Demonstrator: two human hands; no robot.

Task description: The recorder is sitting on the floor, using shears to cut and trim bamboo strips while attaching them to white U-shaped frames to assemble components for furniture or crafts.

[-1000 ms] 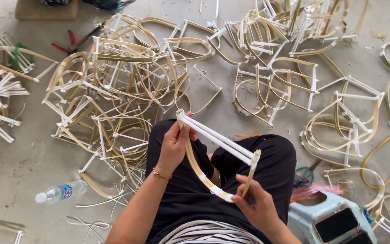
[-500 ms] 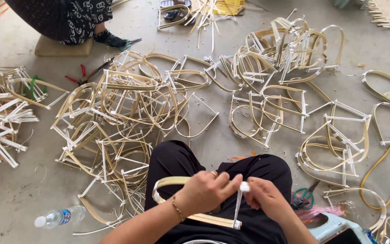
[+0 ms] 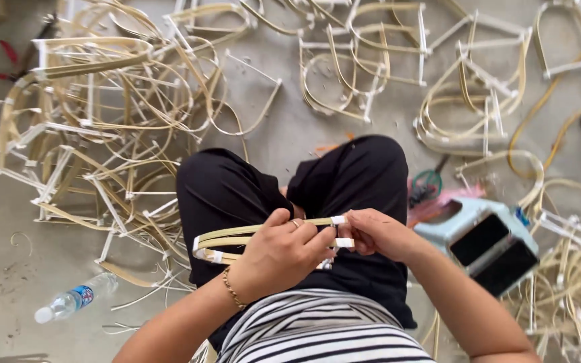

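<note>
I sit with black trousers and a striped shirt, holding a bent bamboo-strip frame (image 3: 237,239) with white-taped ends across my lap. My left hand (image 3: 278,254), wearing a ring and a thin bracelet, grips the strips near their middle. My right hand (image 3: 379,234) pinches the frame's right end at the white tape, touching the left hand's fingertips. The frame lies roughly level over my thighs.
Heaps of similar curved bamboo frames (image 3: 102,114) cover the concrete floor ahead, left and right (image 3: 465,101). A plastic water bottle (image 3: 72,298) lies at lower left. A light blue low stool (image 3: 482,238) stands at my right, with red-handled pliers (image 3: 1,64) at far left.
The camera has tilted down and closer. The frame, held up and spread a second ago, is now folded flat over my lap with both hands close together at its right end.
</note>
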